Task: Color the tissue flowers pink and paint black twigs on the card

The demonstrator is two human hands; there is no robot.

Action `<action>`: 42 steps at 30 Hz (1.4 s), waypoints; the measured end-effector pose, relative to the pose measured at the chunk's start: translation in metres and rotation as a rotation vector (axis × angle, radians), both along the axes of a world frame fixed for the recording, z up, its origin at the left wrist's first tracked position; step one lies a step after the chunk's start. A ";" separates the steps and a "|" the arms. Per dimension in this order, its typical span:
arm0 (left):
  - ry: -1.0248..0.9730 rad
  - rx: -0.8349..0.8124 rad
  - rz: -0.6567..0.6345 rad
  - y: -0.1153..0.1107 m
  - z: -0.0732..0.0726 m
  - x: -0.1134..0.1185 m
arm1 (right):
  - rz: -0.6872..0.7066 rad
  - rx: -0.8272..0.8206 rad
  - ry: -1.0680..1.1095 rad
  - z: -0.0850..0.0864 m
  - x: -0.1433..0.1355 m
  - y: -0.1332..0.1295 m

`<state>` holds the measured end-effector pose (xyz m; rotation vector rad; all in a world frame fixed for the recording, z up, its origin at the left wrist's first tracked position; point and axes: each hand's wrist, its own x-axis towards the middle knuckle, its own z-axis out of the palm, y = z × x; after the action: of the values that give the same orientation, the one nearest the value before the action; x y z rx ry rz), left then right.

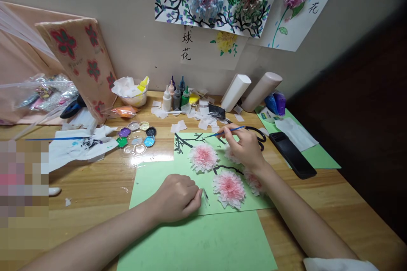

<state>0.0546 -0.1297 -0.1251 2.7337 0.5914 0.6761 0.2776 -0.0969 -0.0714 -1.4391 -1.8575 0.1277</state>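
Observation:
In the head view my right hand (pixel 243 146) pinches a thin blue paintbrush (pixel 233 129), its tip over the painted black branch (pixel 190 136) near the top of the green sheet (pixel 152 186). Pink and white paper flowers (pixel 229 188) are stuck on that sheet, and two of them are partly behind my right hand and forearm. Curled into a loose fist, my left hand (pixel 179 199) rests on the sheet left of the lower flower. Small dark strokes (pixel 206 197) mark the paper beside its thumb. Whether it holds anything is hidden.
Left of the sheet lies a paint palette (pixel 136 137), then a stained tissue (pixel 79 146) with another blue brush (pixel 57 138) across it. Behind stand several paint bottles (pixel 176 97) among paper scraps. Black-handled scissors (pixel 259 134) and a phone (pixel 292 154) lie on the right.

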 end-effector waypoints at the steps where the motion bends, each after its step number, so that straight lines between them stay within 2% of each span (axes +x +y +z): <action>1: 0.002 -0.001 -0.001 0.000 0.000 0.000 | -0.005 0.004 0.009 0.001 0.000 0.000; 10: 0.007 0.005 0.002 -0.001 -0.002 -0.001 | -0.042 -0.069 0.101 -0.001 0.005 0.003; 18: -0.006 0.003 0.004 0.000 -0.003 -0.001 | -0.046 -0.097 0.100 -0.001 0.007 0.004; 30: 0.011 -0.004 0.004 0.000 -0.003 -0.001 | -0.043 -0.079 0.042 0.000 0.007 0.004; 42: -0.003 -0.013 -0.002 0.000 -0.002 -0.001 | -0.013 -0.014 -0.003 0.008 0.000 -0.003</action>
<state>0.0538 -0.1296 -0.1271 2.7209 0.5907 0.6730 0.2772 -0.0997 -0.0635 -1.4610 -1.8531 0.1327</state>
